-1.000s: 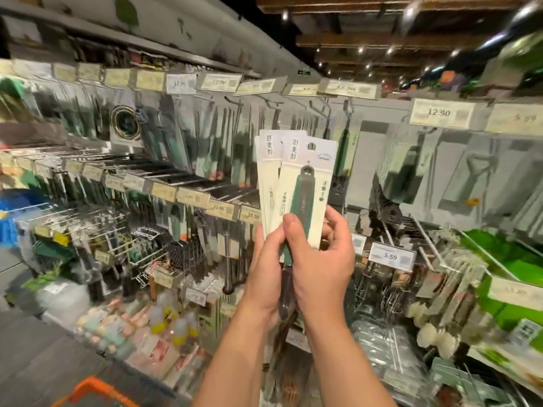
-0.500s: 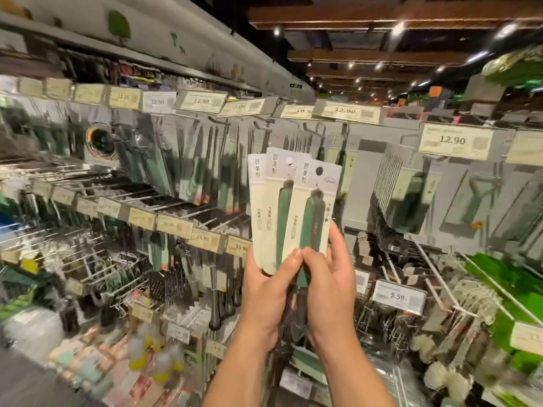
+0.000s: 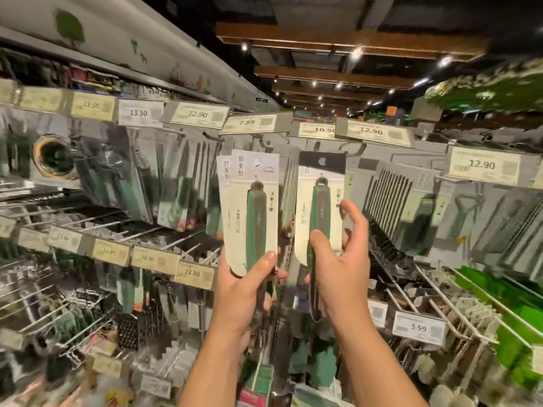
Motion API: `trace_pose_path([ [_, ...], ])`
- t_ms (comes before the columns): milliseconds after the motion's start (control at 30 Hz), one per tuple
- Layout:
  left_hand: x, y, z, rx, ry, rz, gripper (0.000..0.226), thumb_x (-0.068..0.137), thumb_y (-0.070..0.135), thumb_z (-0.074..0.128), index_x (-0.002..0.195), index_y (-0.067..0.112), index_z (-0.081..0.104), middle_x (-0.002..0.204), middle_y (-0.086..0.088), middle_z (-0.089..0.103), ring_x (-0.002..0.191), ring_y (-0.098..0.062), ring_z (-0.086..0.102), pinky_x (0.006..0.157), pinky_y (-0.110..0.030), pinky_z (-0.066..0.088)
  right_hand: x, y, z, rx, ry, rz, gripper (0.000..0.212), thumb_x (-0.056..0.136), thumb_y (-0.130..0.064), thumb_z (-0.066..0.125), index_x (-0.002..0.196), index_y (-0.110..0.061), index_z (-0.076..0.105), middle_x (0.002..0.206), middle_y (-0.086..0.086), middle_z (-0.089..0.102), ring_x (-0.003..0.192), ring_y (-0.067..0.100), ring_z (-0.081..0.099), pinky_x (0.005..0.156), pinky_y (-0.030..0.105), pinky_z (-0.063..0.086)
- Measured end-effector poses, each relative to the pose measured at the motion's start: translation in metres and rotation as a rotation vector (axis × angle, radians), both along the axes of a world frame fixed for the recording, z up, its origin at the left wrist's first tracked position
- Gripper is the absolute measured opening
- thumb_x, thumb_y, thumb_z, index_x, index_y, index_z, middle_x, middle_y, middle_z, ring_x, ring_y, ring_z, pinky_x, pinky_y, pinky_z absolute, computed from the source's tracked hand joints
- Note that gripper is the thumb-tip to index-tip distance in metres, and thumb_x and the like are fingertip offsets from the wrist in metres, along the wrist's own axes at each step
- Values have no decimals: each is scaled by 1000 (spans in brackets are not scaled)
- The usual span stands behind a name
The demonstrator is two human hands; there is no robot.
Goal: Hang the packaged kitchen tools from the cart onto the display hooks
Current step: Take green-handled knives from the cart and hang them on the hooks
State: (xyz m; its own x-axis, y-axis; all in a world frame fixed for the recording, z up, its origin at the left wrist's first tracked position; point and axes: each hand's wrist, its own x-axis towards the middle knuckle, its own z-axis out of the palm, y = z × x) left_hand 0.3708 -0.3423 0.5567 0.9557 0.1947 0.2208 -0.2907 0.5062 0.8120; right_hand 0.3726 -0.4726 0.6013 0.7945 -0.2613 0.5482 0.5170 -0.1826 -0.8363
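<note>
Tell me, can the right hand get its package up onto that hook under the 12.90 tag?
Probably yes. The right hand holds one package by its lower end, its hang hole already close below the hook. Nothing visible blocks the gap; the left hand keeps the other packages aside.

Cream cardboard packaged tool (image 3: 253, 212) showing green-and-grey handle; second packaged tool (image 3: 321, 201) wearing black top band; price tags (image 3: 482, 165) showing pale yellow.

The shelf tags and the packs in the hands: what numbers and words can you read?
"22.50", "13.50", "12.90", "7.99", "12.90", "12.90": top row price tags.
"36.90", "23.90": middle rail tags.
"5.59": lower right tag.
"厨美制": packaged tool in the left hand.
Small print: blurred.
</note>
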Motion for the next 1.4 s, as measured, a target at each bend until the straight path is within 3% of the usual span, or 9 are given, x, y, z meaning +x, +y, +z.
trace_pose_path([
  [133,13,10,0,12,9,-36,61,73,27,82,129,25,58,100,-2,79,87,-34,77,34,-23,42,11,13,13,-12,-54,-49,43,99,-2,60,137,-21,52,85,-57,54,88,-4,53,80,24,44],
  [300,23,13,-1,35,19,-104,60,71,28,83,126,26,58,99,-7,80,82,-29,77,36,-24,41,25,17,17,22,-89,-133,43,97,-4,63,135,-22,58,101,-37,66,76,-9,64,79,28,46],
  [533,36,10,1,60,18,-169,56,76,28,85,127,23,60,103,-6,80,84,-29,78,37,-24,42,52,12,9,-7,-23,-156,42,99,-18,65,139,-28,58,133,-20,53,100,-28,43,70,0,45],
  [633,44,5,0,42,30,-204,59,75,28,87,128,25,60,104,-6,79,83,-29,78,35,-24,41,83,7,13,-25,72,-183,16,98,-24,65,114,-25,66,102,-6,69,59,-6,59,58,18,48],
  [733,52,0,0,46,36,-204,61,74,28,85,129,24,60,109,-11,79,81,-27,77,35,-24,41,125,2,23,0,177,-168,41,100,-9,60,139,-22,61,123,-2,67,57,-6,57,45,9,48],
  [867,63,-6,4,-4,85,-199,69,69,29,89,128,18,57,105,-25,76,63,-21,74,33,-22,39,167,-1,30,-80,249,-102,65,99,8,53,157,-19,40,161,0,40,122,12,59,59,-1,46],
  [967,68,-8,6,-22,83,-206,73,63,32,84,127,15,54,106,-31,74,52,-17,69,33,-22,39,187,-8,33,-133,316,-74,68,100,10,49,159,-21,35,165,0,34,101,6,55,51,3,44],
  [1067,69,-9,8,-23,71,-203,74,60,33,84,126,16,55,106,-32,74,51,-17,69,33,-22,39,195,-16,28,-127,361,-87,63,101,0,51,156,-30,41,160,1,44,71,9,58,51,16,46],
  [1400,65,-10,2,-27,70,-169,61,71,27,88,125,22,61,96,-4,81,74,-23,77,38,-24,42,76,6,-1,74,144,16,8,96,-28,67,100,-22,71,88,-1,69,77,15,66,66,33,58],
])
